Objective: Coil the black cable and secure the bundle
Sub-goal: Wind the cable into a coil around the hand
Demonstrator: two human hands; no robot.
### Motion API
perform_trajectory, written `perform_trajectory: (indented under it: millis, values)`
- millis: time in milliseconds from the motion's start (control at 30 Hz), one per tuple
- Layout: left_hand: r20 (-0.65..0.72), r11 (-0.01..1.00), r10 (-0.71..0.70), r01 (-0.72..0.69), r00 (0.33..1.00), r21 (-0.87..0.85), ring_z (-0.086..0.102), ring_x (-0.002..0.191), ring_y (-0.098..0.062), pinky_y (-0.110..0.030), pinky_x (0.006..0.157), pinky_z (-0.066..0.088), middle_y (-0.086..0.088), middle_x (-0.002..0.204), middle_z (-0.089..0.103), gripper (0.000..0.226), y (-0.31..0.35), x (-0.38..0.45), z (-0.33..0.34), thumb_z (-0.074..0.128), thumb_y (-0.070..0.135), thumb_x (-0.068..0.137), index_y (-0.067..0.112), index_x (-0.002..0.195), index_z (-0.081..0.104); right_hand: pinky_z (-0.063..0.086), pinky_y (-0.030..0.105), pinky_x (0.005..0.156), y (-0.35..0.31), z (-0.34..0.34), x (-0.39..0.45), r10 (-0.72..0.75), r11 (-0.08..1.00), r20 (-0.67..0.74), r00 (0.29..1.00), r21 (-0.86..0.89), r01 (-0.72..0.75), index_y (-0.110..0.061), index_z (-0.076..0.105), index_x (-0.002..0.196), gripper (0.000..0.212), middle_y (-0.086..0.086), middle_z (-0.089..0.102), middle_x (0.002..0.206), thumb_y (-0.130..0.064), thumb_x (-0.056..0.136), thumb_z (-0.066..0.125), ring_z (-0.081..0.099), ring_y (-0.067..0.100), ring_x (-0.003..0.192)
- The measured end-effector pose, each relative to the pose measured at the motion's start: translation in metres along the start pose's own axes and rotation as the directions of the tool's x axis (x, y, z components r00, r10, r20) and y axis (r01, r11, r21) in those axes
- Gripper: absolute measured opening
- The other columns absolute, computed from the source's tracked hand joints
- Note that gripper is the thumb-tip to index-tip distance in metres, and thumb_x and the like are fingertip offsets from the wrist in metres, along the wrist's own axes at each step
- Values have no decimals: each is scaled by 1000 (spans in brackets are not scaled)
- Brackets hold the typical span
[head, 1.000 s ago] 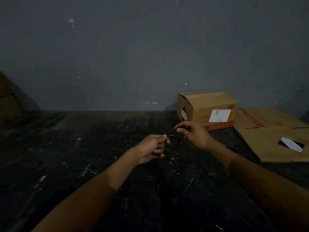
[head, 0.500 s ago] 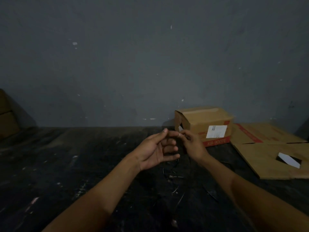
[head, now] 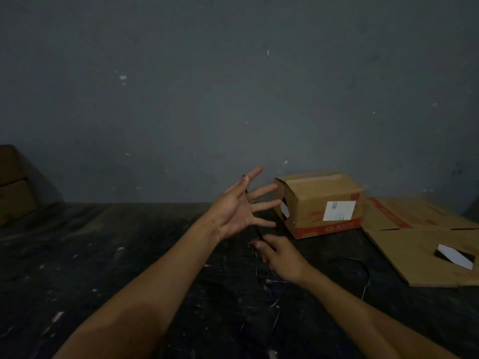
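My left hand (head: 237, 211) is raised above the dark table, palm towards me and fingers spread. A thin black cable (head: 259, 232) is pinched at its end between the thumb and forefinger, and it runs down across the palm. Just below, my right hand (head: 281, 257) pinches the same cable between thumb and fingertips. From there the cable drops to the table and trails right in a loose loop (head: 365, 269). In this dim light the cable is hard to follow against the table.
A small cardboard box (head: 321, 203) with a white label stands at the back right by the grey wall. A flattened carton (head: 425, 242) lies further right. Another box (head: 13, 182) sits at the far left. The dark table (head: 103, 255) is scuffed.
My left hand has opened from a fist, risen and spread its fingers. My right hand has dropped from beside the left fingertips to below the left hand, drawing the cable down.
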State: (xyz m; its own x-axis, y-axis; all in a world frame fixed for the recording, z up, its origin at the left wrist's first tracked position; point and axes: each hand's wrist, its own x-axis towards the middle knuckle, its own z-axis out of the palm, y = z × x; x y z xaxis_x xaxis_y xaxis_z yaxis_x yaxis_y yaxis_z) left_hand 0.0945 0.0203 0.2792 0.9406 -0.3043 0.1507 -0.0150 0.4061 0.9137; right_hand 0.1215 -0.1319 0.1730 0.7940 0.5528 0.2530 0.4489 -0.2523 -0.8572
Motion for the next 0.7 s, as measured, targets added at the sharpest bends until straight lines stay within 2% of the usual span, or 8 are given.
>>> perform_trajectory:
  millis: [67, 200, 333, 433, 500, 600, 633, 700]
  values:
    - [-17, 998, 2, -1, 1000, 69, 45, 130, -45, -77, 94, 33, -12, 146, 47, 38, 3, 5, -8, 40, 48, 98, 46, 134, 49, 39, 19, 52, -7, 4, -5, -23, 999, 72, 997, -44, 26, -18, 66, 102, 22, -5, 53, 61, -29, 98, 47, 48, -1, 50]
    - [-82, 980, -13, 29, 997, 197, 23, 139, -50, -79, 99, 20, -11, 153, 33, 38, 3, 7, -30, 43, 52, 94, 49, 131, 52, 38, 17, 52, -28, -4, -12, -80, 982, 137, 987, -158, 101, -20, 68, 98, 24, -12, 55, 57, -33, 97, 48, 47, -1, 51]
    - [-108, 971, -62, 85, 992, 224, 15, 141, -51, -79, 103, 14, -10, 156, 28, 41, -6, 1, -50, 49, 51, 90, 43, 130, 55, 49, 28, 70, -55, -29, -11, -135, 938, 157, 978, -298, 178, -22, 70, 95, 22, -5, 71, 85, -33, 95, 51, 63, 5, 77]
    - [-93, 955, -108, 129, 990, 266, 14, 141, -50, -76, 107, 8, -7, 158, 25, 43, -13, -5, -51, 48, 52, 90, 44, 131, 54, 51, 28, 70, -76, -49, -5, -139, 906, 165, 976, -376, 192, -21, 71, 97, 21, -1, 72, 90, -34, 93, 55, 64, 6, 79]
    - [-112, 950, -126, 152, 986, 274, 23, 142, -43, -69, 111, 15, -6, 156, 30, 39, -17, -6, -46, 46, 49, 93, 42, 130, 56, 50, 29, 68, -91, -61, 0, -138, 889, 174, 975, -413, 200, -21, 71, 94, 19, -3, 71, 84, -35, 91, 58, 64, 9, 76]
    - [-138, 941, -90, 130, 986, 313, 42, 136, -16, -38, 110, 34, 0, 149, 45, 34, -26, -9, -38, 37, 31, 102, 34, 119, 66, 39, 7, 55, -115, -81, 10, -200, 864, 126, 972, -445, 235, -25, 69, 80, 15, -16, 63, 62, -32, 90, 61, 57, -9, 61]
    - [-140, 943, -98, 137, 985, 304, 44, 133, -13, -35, 111, 32, 1, 148, 47, 35, -28, -10, -36, 37, 29, 102, 31, 119, 67, 37, 5, 53, -123, -87, 13, -221, 852, 105, 970, -463, 244, -26, 68, 78, 15, -18, 61, 58, -31, 91, 61, 55, -14, 58]
    - [-100, 955, -150, 171, 984, 242, 48, 130, -16, -36, 107, 38, -4, 145, 50, 35, -30, -12, -30, 44, 30, 98, 24, 127, 63, 37, 6, 54, -133, -98, 20, -242, 829, 88, 966, -499, 253, -20, 70, 84, 15, -19, 61, 66, -31, 91, 61, 57, -11, 63]
